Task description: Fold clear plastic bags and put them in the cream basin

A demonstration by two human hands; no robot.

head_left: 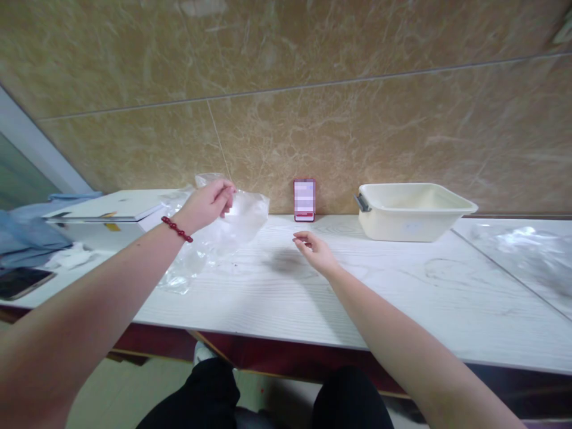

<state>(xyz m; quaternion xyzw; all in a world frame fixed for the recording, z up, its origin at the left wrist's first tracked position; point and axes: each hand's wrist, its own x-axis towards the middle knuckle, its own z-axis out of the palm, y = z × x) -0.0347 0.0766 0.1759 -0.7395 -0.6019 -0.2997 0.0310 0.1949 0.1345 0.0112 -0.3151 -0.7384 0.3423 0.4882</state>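
Observation:
Clear plastic bags (250,217) lie crumpled on the left middle of the white table. My left hand (217,201), with a red bead bracelet (176,229) on its wrist, is over them. Its fingers are curled closed, and the film of one bag rises around them. My right hand (315,250) hovers above the table's middle, apart from the bags. Its thumb and fingers come together in a pinch; anything between them is too small to make out. Just beyond it a phone in a red case (304,199) leans upright against the wall, its screen lit.
A cream plastic tub (402,226) with a grey handle stands at the back right. More clear plastic (531,244) lies at the far right. On the left are a white box (111,205), blue cloth (27,229) and a dark phone (22,283). A marble-patterned wall (286,131) closes the back.

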